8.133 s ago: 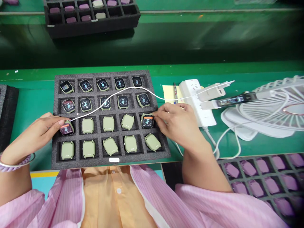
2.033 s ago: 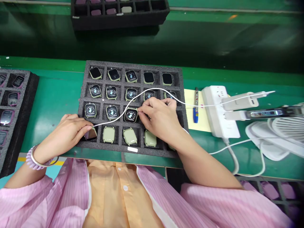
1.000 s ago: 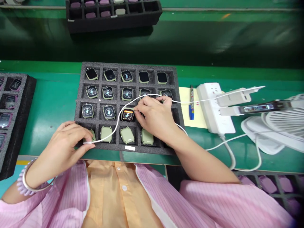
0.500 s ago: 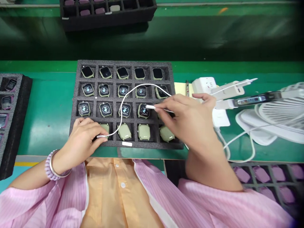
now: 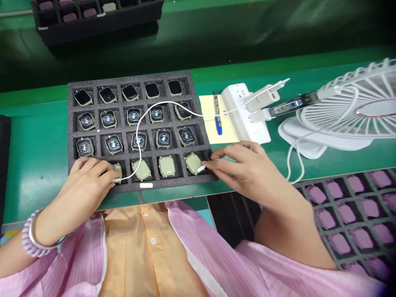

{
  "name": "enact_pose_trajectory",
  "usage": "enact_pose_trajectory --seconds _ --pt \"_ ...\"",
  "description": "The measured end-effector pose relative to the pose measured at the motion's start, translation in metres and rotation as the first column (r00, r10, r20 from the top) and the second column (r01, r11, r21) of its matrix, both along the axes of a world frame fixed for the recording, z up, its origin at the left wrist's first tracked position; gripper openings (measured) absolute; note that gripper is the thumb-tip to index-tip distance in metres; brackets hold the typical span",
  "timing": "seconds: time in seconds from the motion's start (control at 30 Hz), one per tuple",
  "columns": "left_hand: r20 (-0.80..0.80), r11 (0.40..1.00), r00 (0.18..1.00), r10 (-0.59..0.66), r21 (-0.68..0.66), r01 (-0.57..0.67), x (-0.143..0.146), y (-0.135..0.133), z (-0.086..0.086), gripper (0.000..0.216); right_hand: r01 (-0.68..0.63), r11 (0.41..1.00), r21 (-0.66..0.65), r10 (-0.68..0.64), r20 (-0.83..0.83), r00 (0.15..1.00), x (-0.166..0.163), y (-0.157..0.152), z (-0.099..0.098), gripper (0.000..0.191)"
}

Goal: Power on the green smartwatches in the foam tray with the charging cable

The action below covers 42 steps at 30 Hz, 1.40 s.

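A dark foam tray (image 5: 123, 78) holds rows of light green smartwatch bodies. Those in the back row have dark screens, several in the middle rows show lit watch faces, and the front row lies back up. My left hand (image 5: 89, 177) is closed at the tray's front left corner on the white end of a charging cable (image 5: 138, 136), over a partly hidden watch. At the front right compartment, my right hand (image 5: 244, 169) pinches another white cable connector (image 5: 201, 168) against the back of a tilted green watch (image 5: 193, 163).
Right of the tray lie a yellow paper (image 5: 207, 128) and a pen (image 5: 218, 115). Beyond them are a white power strip (image 5: 238, 93) with plugs, a small meter (image 5: 287, 106) and a white fan (image 5: 355, 111). A tray of purple watches (image 5: 357, 183) sits lower right; another tray (image 5: 102, 24) is at the back.
My right hand has moved from a lit watch in the third row to the face-down watch at front right. My left hand keeps its hold. The view has turned rightward.
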State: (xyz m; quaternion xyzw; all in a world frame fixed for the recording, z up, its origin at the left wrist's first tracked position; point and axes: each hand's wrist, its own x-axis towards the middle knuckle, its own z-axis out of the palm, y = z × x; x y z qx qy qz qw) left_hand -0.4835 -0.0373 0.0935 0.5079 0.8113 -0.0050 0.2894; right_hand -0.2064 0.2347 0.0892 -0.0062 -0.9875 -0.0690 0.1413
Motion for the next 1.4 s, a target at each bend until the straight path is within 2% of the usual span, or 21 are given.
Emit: enact_pose_trajectory --seconds 0.07,0.1,0.2,0.27,0.3,0.37,0.47,0.53,0.6,0.67,0.73,0.97,1.07,1.13,1.27,1.33,1.4 --pt "-0.185 0.985 0.977 -0.107 0.118 0.13 0.002 0.0 -0.001 0.036 -0.028 0.999 -0.034 0.028 0.0 1.0 -0.002 -0.001 0.006 0.016" --pt "-0.318 0.958 0.937 -0.144 0.191 0.212 0.004 0.001 -0.003 0.033 -0.031 0.997 -0.073 0.031 0.001 1.0 -0.002 -0.001 0.009 0.016" --pt "-0.648 0.852 0.749 -0.137 0.309 0.423 0.013 0.003 -0.006 0.025 0.005 0.987 -0.163 -0.005 -0.003 1.0 -0.005 0.002 0.007 0.019" --pt "-0.729 0.827 0.677 -0.1 0.318 0.464 0.021 0.005 -0.005 0.023 0.057 0.989 -0.139 -0.053 0.034 0.998 -0.006 0.006 -0.003 0.024" --pt "-0.74 0.828 0.667 -0.091 0.315 0.463 0.025 0.006 -0.004 0.023 0.082 0.989 -0.127 -0.074 0.062 0.995 -0.006 0.009 -0.009 0.026" --pt "-0.696 0.868 0.711 -0.1 0.288 0.404 0.031 0.008 -0.001 0.026 0.136 0.98 -0.145 -0.12 0.115 0.986 -0.006 0.014 -0.02 0.032" --pt "-0.436 0.977 0.896 -0.09 0.134 0.164 0.028 0.01 0.005 0.043 0.198 0.957 -0.214 -0.168 0.148 0.975 -0.003 0.02 -0.027 0.048" --pt "-0.242 1.0 0.97 0.006 0.024 0.0 0.015 0.008 0.005 0.046 0.221 0.944 -0.244 -0.18 0.178 0.967 -0.001 0.023 -0.026 0.054" --pt "-0.116 0.995 0.989 0.094 0.042 -0.09 -0.003 0.003 0.002 0.05 0.229 0.936 -0.267 -0.17 0.228 0.959 -0.001 0.025 -0.022 0.053" --pt "0.005 0.987 0.993 0.115 0.114 -0.115 -0.019 -0.002 -0.004 0.06 0.249 0.925 -0.285 -0.168 0.281 0.945 -0.005 0.024 -0.019 0.049" --pt "0.06 0.981 0.991 0.116 0.152 -0.124 -0.029 -0.003 -0.007 0.067 0.277 0.912 -0.302 -0.179 0.315 0.932 -0.009 0.022 -0.018 0.046" --pt "-0.01 0.962 0.962 0.271 0.023 -0.271 -0.014 0.018 0.009 0.055 0.333 0.9 -0.281 -0.26 0.265 0.928 -0.012 0.012 -0.03 0.046" --pt "0.039 0.968 0.968 0.249 0.022 -0.25 -0.013 0.014 0.003 0.058 0.363 0.894 -0.262 -0.304 0.241 0.922 -0.008 0.009 -0.037 0.047" --pt "0.036 0.977 0.978 0.204 0.053 -0.206 -0.016 0.007 -0.006 0.072 0.379 0.893 -0.241 -0.329 0.224 0.917 -0.007 0.008 -0.04 0.049" --pt "0.023 0.986 0.99 0.142 0.091 -0.143 -0.024 -0.001 -0.016 0.127 0.398 0.888 -0.23 -0.342 0.247 0.907 -0.008 0.007 -0.038 0.048" --pt "0.041 0.99 0.992 0.118 0.074 -0.121 -0.026 0.0 -0.016 0.135 0.382 0.893 -0.237 -0.325 0.248 0.913 -0.008 0.007 -0.037 0.05" --pt "0.045 0.992 0.994 0.096 0.083 -0.099 -0.027 0.0 -0.017 0.13 0.358 0.901 -0.244 -0.303 0.235 0.924 -0.008 0.008 -0.036 0.052"
